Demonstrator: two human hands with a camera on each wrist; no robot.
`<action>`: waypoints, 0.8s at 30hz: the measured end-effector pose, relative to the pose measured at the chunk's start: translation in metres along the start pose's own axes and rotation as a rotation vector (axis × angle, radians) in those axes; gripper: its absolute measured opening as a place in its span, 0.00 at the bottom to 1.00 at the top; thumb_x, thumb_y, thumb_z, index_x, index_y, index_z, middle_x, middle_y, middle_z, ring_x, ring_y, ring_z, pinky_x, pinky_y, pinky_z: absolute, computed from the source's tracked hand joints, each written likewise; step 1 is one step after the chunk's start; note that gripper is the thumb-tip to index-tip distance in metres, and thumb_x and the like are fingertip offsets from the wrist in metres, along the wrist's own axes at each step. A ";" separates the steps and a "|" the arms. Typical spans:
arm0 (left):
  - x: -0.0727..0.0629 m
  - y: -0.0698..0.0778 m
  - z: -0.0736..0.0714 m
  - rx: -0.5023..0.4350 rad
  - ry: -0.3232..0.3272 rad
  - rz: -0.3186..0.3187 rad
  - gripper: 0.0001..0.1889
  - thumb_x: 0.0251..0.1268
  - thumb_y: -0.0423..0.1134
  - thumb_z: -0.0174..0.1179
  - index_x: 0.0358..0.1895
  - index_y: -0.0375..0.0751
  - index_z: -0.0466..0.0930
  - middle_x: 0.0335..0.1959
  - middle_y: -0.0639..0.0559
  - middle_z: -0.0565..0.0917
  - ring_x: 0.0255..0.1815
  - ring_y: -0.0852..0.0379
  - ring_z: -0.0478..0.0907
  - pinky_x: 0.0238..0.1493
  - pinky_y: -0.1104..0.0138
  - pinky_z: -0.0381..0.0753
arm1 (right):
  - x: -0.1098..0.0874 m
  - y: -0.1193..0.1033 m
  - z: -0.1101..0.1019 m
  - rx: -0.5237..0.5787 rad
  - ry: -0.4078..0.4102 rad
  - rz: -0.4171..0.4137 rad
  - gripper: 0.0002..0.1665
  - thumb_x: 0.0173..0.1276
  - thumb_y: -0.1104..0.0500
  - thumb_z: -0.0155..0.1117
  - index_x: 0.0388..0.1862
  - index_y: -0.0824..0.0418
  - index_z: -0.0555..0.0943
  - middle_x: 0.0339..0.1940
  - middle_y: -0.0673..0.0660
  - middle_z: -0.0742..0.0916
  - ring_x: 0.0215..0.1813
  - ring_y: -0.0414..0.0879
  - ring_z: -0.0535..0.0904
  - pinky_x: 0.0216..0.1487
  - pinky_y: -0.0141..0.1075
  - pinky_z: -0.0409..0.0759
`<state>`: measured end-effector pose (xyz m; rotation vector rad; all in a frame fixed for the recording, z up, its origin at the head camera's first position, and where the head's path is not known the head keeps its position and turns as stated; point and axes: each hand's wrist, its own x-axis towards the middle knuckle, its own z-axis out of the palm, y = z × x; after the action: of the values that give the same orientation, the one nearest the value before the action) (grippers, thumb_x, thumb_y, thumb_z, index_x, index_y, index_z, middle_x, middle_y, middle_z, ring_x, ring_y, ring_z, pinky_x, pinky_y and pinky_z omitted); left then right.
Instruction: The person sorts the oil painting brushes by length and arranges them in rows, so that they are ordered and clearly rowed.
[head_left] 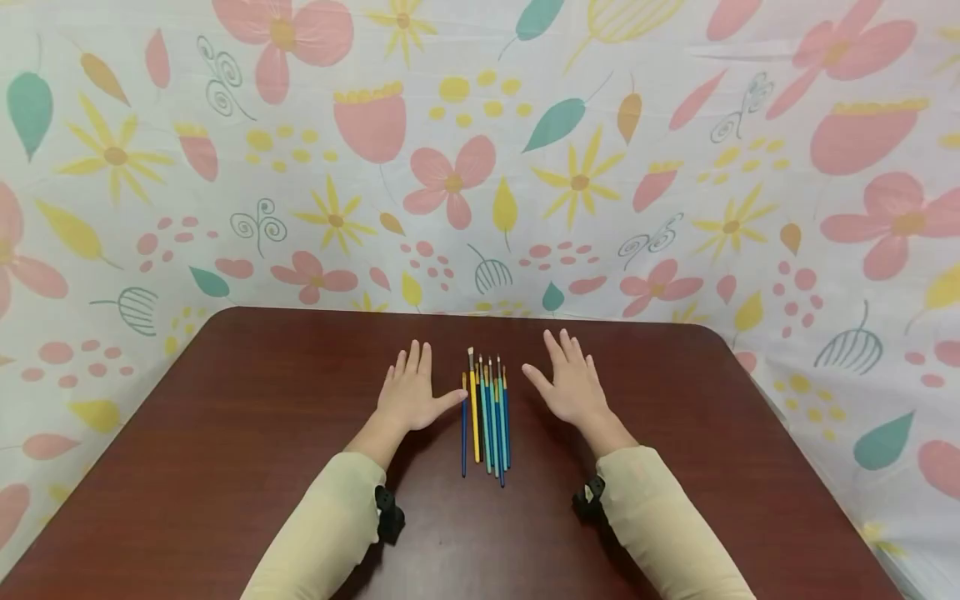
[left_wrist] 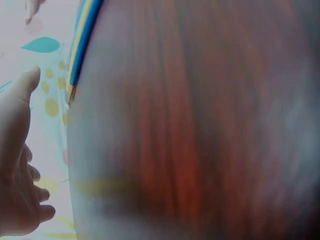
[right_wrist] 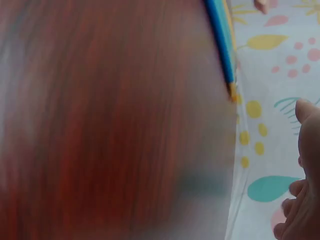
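Several slim paintbrushes [head_left: 496, 425] with blue, teal and yellow handles lie side by side on the table, bristles pointing away from me. A blue paintbrush [head_left: 464, 450] is at the row's left end, beside a yellow paintbrush [head_left: 475, 421]. To the left, my left hand [head_left: 411, 394] is spread with straight fingers; its thumb overlaps the leftmost brush in the head view, while the left wrist view shows a gap. My right hand [head_left: 573, 383] is spread on the other side, apart from the brushes. Both hands hold nothing.
The dark brown wooden table [head_left: 300, 392] has rounded far corners. Behind it hangs a white cloth [head_left: 540, 183] printed with flowers and leaves. Each sleeve carries a black wrist camera [head_left: 388, 515] at its cuff.
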<state>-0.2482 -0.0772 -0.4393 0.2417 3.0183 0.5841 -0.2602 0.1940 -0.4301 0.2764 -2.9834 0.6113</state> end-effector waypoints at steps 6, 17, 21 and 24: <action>-0.003 0.004 0.005 -0.110 -0.002 -0.024 0.51 0.58 0.67 0.55 0.75 0.38 0.44 0.76 0.39 0.50 0.75 0.37 0.49 0.71 0.45 0.55 | -0.003 -0.010 0.008 0.230 -0.019 0.047 0.46 0.70 0.36 0.48 0.77 0.56 0.47 0.76 0.64 0.57 0.76 0.61 0.51 0.72 0.60 0.53; -0.015 0.010 0.011 -0.407 0.056 0.000 0.37 0.60 0.55 0.61 0.68 0.35 0.64 0.67 0.37 0.66 0.68 0.38 0.63 0.65 0.46 0.67 | -0.016 -0.027 0.022 0.535 -0.020 0.151 0.32 0.70 0.46 0.55 0.68 0.61 0.67 0.54 0.62 0.82 0.52 0.54 0.80 0.50 0.47 0.81; -0.020 0.014 0.014 -0.511 0.058 0.016 0.34 0.61 0.51 0.62 0.64 0.32 0.68 0.64 0.36 0.71 0.63 0.39 0.70 0.59 0.49 0.74 | -0.018 -0.028 0.024 0.685 -0.071 0.208 0.29 0.71 0.49 0.56 0.64 0.65 0.71 0.51 0.64 0.83 0.44 0.52 0.83 0.41 0.41 0.84; -0.022 0.016 0.014 -0.581 0.043 0.000 0.31 0.61 0.48 0.62 0.63 0.33 0.70 0.62 0.37 0.73 0.56 0.41 0.76 0.51 0.53 0.80 | -0.016 -0.030 0.025 0.780 -0.121 0.247 0.27 0.71 0.50 0.55 0.62 0.66 0.72 0.52 0.66 0.82 0.44 0.52 0.84 0.39 0.40 0.85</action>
<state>-0.2232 -0.0611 -0.4458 0.1941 2.7253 1.4290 -0.2396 0.1598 -0.4430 -0.0216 -2.7450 1.8248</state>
